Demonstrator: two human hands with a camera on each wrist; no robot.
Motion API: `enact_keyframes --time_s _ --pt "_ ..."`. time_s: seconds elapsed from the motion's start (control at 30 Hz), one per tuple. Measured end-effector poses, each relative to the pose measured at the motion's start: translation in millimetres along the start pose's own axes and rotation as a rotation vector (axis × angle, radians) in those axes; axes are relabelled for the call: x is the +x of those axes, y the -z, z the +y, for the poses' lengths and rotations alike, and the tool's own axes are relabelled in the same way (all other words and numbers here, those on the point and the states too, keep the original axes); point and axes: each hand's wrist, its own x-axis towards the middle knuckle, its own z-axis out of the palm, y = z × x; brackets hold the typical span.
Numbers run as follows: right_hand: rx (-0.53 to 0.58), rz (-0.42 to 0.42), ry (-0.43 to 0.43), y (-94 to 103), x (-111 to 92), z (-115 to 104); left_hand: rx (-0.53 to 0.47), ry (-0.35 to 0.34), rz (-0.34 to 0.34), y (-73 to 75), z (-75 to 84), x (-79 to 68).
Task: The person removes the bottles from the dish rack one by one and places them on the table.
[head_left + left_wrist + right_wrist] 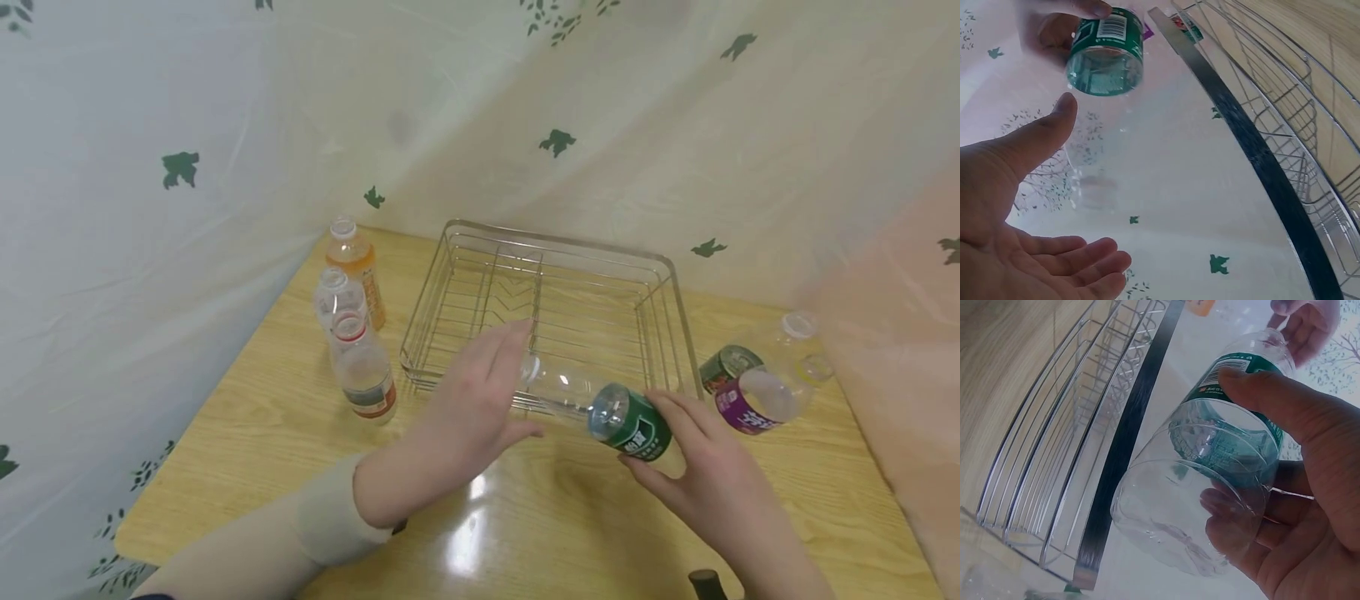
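Observation:
My right hand point(708, 467) holds a clear plastic bottle with a green label point(637, 425), thumb and fingers around its lower part. The bottle lies tilted in the air over the front edge of the wire basket point(555, 239), its neck pointing left. In the right wrist view the transparent base of the bottle point(1179, 512) faces the camera. My left hand point(472, 400) is by the neck end, fingers straight and thumb spread. The left wrist view shows its palm point(1029, 250) with nothing gripped; whether a finger touches the neck, I cannot tell.
Left of the basket stand a bottle with orange drink point(360, 267), a clear bottle point(337, 300) and a red-ringed bottle point(365, 375). On the right are a purple-labelled bottle point(750, 404) and a green-labelled container point(727, 367). A patterned curtain point(480, 108) hangs behind the table point(262, 433).

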Motion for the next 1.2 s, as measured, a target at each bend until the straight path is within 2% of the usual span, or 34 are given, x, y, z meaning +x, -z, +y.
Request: enact_keyframes --time_s 0.13,0.27,0.53,0.73,0.83,1.03,1.2 --pt "-0.014 0.015 -0.027 2.3 -4 3 -0.023 0.055 -0.014 -1.8 -7.4 -3.2" --pt "-0.014 0.054 -0.03 3.4 -8 6 -0.003 0.093 -0.047 -4.9 -14.3 -5.3" --pt "0.023 0.089 -0.042 5.5 -15 10 0.04 0.182 -0.182 -14.7 -29.4 -7.0" --pt "0.049 0.118 -0.052 6.7 -20 14 0.032 0.234 -0.276 -16.6 -33.8 -8.2" --pt "0.06 0.122 -0.068 7.0 -22 16 0.022 0.251 -0.305 -18.2 -36.0 -9.2" --pt "0.085 0.128 -0.113 7.0 -28 21 0.015 0.239 -0.304 -24.1 -42.3 -11.4" --pt "0.121 0.125 -0.131 5.6 -33 29 0.019 0.249 -0.336 -27.0 -45.2 -11.2"
